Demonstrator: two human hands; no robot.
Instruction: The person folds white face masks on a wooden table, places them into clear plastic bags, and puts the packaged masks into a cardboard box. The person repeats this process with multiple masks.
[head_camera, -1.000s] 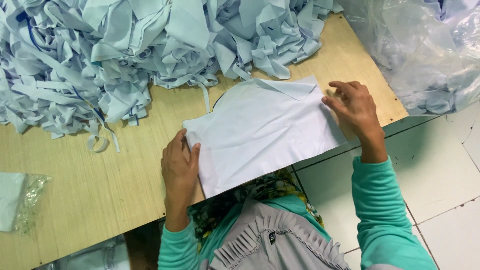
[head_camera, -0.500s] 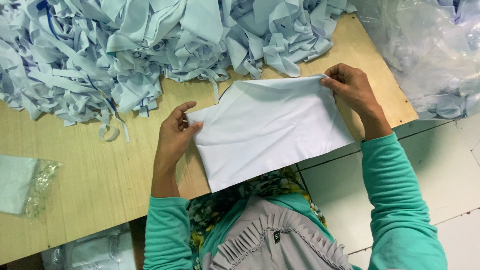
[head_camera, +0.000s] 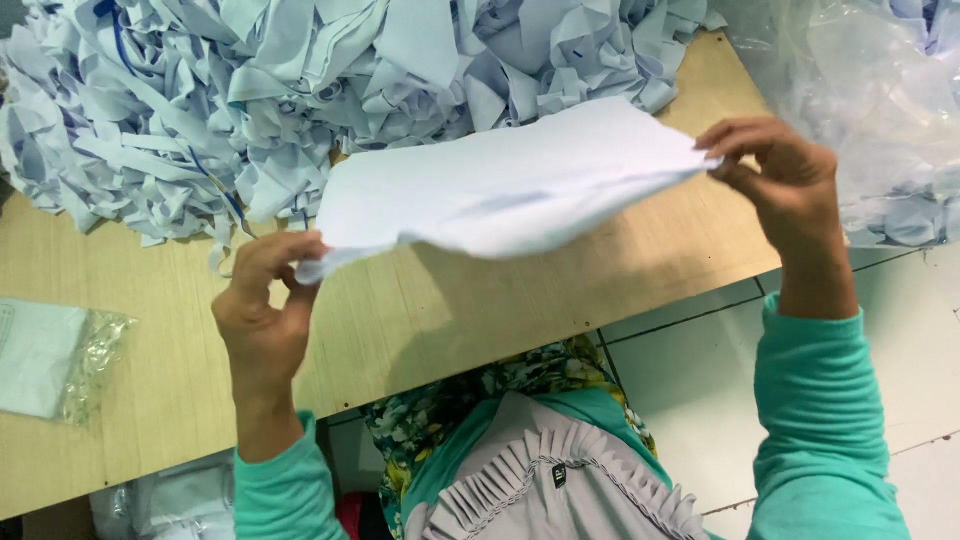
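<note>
A pale blue-white piece of fabric (head_camera: 510, 185) is held up flat above the wooden table (head_camera: 450, 310). My left hand (head_camera: 265, 310) pinches its near left corner. My right hand (head_camera: 785, 185) pinches its right corner, past the table's right edge. The cloth sags slightly between the two hands and casts a shadow on the wood. Both arms wear teal sleeves.
A big heap of light blue fabric pieces and strips (head_camera: 300, 90) covers the far side of the table. A clear plastic bag of more fabric (head_camera: 860, 90) stands at the right. A small plastic packet (head_camera: 50, 355) lies at the left edge. White floor tiles (head_camera: 700, 380) lie below.
The fabric lay flat on the table under both hands. Now both hands have gripped its corners and lifted it off the wood, spreading it in the air.
</note>
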